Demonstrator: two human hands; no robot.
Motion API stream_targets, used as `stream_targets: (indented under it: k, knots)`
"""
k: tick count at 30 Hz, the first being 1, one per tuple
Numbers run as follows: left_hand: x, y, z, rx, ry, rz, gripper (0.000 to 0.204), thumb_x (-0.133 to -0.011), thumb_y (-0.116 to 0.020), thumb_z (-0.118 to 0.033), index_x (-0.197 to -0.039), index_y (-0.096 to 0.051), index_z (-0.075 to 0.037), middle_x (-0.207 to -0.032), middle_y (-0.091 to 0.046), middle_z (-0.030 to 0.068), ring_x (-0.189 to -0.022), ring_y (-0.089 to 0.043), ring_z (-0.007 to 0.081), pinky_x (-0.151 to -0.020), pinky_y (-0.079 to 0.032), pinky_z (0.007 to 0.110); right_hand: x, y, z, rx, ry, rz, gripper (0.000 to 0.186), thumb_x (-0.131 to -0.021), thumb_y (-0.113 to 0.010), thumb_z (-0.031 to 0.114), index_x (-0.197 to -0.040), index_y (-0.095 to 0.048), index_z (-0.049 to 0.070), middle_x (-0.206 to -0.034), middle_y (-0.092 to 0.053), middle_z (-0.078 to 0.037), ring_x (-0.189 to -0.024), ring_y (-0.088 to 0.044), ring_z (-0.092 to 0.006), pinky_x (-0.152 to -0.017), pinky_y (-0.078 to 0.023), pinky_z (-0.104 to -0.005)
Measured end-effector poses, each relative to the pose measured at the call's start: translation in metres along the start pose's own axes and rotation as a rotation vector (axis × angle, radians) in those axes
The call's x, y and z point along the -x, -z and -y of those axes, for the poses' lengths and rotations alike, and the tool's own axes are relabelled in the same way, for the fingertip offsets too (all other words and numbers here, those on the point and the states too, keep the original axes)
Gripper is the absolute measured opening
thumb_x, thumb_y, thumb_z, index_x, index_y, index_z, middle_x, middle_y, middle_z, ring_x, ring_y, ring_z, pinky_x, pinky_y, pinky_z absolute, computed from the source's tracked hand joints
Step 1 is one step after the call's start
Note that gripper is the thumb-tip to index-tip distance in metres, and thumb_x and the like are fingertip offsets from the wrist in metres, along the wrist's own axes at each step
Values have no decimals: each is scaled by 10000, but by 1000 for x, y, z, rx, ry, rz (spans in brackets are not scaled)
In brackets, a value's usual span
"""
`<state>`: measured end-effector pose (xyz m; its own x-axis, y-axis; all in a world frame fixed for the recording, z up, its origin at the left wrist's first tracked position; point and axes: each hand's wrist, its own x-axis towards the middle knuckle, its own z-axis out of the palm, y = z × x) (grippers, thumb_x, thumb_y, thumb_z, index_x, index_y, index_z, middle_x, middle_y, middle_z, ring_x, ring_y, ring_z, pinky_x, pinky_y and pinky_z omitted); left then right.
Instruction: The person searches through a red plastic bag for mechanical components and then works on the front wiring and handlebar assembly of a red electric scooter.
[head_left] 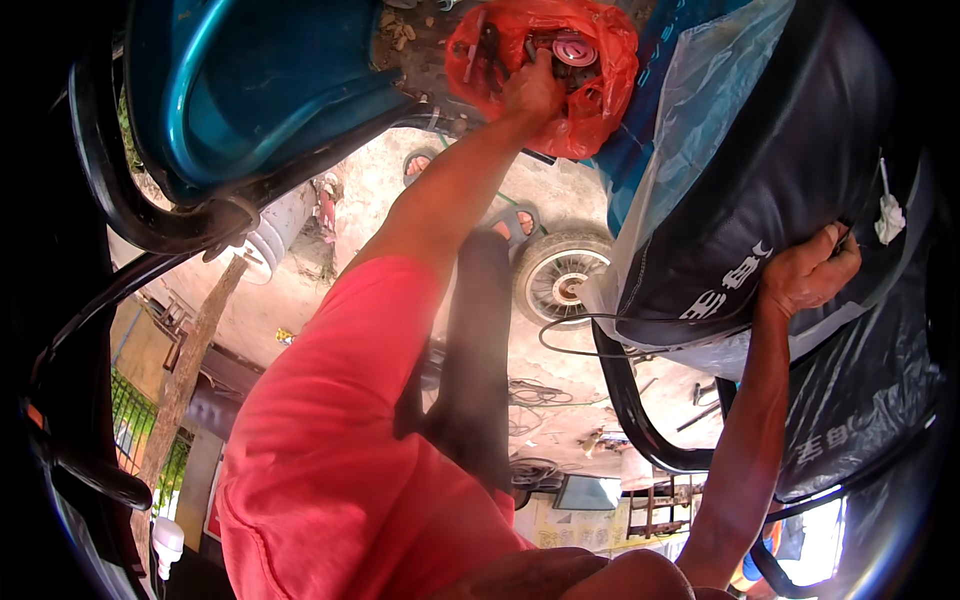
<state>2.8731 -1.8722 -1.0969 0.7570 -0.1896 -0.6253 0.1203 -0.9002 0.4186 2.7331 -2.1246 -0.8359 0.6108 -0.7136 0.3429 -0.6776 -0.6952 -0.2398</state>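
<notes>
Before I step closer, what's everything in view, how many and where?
Plastic bag: 1, red, top centre
Round item: 1, pink, inside bag
Curved panel: 1, teal, upper left
Padded cushion: at least 1, black, right
Plastic film: uncounted, clear, around cushion
Tubing: several, black, both sides
Spoked wheel: 1, pale, dark tyre, centre-right
Wooden post: 1, brown, left
Background clutter: uncounted, mixed, lower centre
Sandals: 2, greyish, centre
Sleeve: 1, red, centre-left
Left hand: 1, bare, in bag
Right hand: 1, bare, at cushion
</notes>
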Motion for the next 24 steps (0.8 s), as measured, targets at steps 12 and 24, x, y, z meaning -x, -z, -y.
stream_targets:
  k: [12,24]
  knots:
    - [-15,-41,58,93,-282,-58,327,-851,-596,-306,-1107,-588,-102,-1044,-688,181,-996,-644,398,-868,-500,507,0,1,6,-29,-22,7,395,-926,-542,287,-1065,-611,-76,-1069,-605,-230,-1016,-579,-372,-916,-441,-420]
    - [7,-30,0,55,-191,-31,403,-777,-694,-275,-1128,-580,-113,-1048,-685,179,-990,-652,376,-852,-505,488,0,0,5,-29,-17,9,412,-933,-531,296,-1073,-604,-84,-1079,-603,-237,-1029,-573,-378,-930,-431,-420]
